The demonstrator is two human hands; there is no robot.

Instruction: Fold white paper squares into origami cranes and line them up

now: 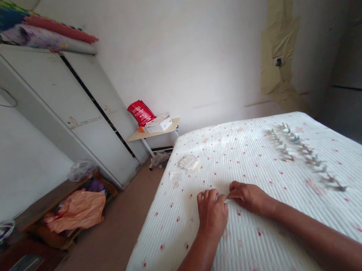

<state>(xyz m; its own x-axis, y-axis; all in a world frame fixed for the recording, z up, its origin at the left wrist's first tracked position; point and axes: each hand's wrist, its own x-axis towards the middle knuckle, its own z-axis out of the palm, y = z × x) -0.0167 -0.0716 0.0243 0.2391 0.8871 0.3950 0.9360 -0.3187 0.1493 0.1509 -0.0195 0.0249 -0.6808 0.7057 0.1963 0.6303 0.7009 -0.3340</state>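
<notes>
Over the bed, my left hand and my right hand meet with curled fingers. Between their fingertips they pinch a small white piece of paper, mostly hidden by the fingers. Beyond my left hand lies a fanned stack of thin white papers, with a flat printed sheet beside it. Off to the right, several small pointed, folded-looking figures stand in rows on the cover; they are blurred, and their exact shape is hard to make out.
A white quilted bed cover with red dots lies beneath everything. Behind the bed, a small table holds a red bag and a white box. At left stand a grey cabinet and a low wooden unit with an orange bag.
</notes>
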